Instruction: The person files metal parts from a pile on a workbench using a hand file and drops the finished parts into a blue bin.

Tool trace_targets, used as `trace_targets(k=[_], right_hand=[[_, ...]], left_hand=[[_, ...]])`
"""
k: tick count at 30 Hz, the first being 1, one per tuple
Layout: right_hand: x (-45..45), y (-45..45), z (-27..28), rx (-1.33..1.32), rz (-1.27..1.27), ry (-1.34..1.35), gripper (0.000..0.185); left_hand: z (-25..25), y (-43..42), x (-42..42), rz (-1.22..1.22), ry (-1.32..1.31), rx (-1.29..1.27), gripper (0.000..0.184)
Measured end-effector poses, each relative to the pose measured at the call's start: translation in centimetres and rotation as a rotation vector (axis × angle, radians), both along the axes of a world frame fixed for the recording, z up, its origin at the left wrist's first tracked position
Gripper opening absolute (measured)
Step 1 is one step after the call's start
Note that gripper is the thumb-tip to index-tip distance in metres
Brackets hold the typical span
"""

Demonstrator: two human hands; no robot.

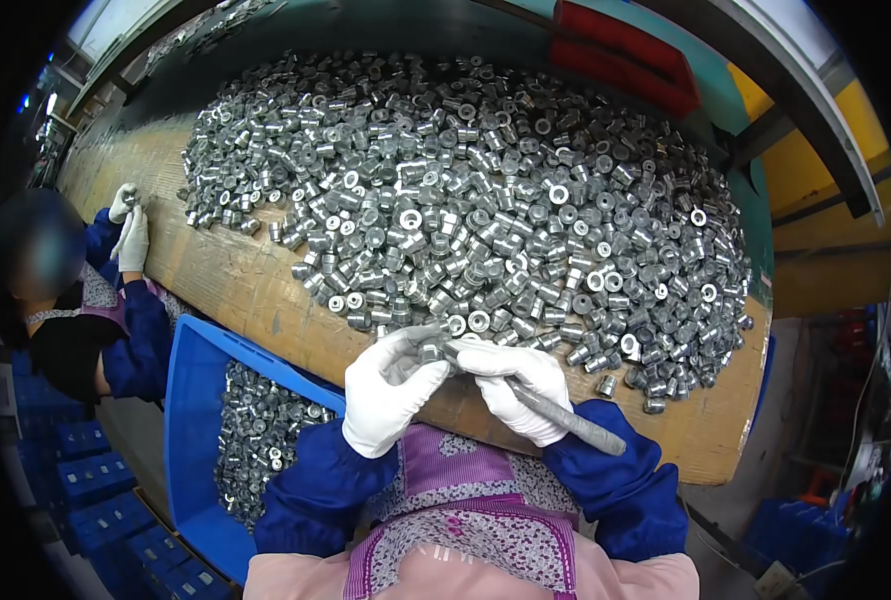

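My left hand [390, 390], in a white glove, pinches a small metal fitting [431, 353] between thumb and fingers near the table's front edge. Beside it my right hand [521, 388], also gloved, is wrapped round a grey rod-like tool [570, 418]. The tool's thick end points down to the right, and its other end is at the fitting, partly hidden by my fingers. A large heap of metal fittings [485, 200] lies just beyond both hands on the brown cardboard-covered table [255, 275].
A blue bin [190, 440] holding more fittings [265, 430] stands at the lower left. At the far left a co-worker's gloved hands [132, 235] hold a small part. A red bin [625, 60] sits behind the heap. Metal frame bars [805, 90] cross the upper right.
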State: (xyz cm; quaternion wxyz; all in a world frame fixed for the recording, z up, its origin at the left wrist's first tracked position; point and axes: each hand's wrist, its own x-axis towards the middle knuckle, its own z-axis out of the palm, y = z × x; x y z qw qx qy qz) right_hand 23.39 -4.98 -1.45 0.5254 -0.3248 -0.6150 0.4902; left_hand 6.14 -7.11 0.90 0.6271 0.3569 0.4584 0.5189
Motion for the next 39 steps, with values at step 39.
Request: trace_targets(k=[39], right_hand=[[0.4, 0.4, -0.4, 0.328, 0.002, -0.073, 0.022]], left_hand=[[-0.6, 0.1, -0.1, 0.047, -0.142, 0.010, 0.040]])
